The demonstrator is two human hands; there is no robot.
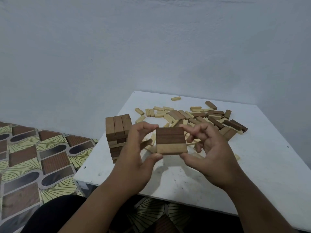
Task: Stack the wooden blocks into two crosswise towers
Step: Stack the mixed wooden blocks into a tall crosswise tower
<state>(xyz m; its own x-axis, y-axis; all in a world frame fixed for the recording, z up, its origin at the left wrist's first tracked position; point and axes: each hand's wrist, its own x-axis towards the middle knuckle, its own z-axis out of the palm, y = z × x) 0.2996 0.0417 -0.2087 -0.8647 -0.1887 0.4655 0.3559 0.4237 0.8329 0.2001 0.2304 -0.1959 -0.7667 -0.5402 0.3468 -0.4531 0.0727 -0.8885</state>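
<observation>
Left hand (134, 148): pinching the left edge of the row of three blocks (171, 140).
Right hand (210, 148): pinching its right edge.
Row: hovering above the white table (252, 174).
Tower (117, 137): standing left.
Loose blocks (193, 116): lying far, scattered.

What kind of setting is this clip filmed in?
Probably a room in a home, with the person sitting on the floor: a low white table stands against a plain painted wall, on patterned floor covering, with wooden blocks scattered over it.
</observation>
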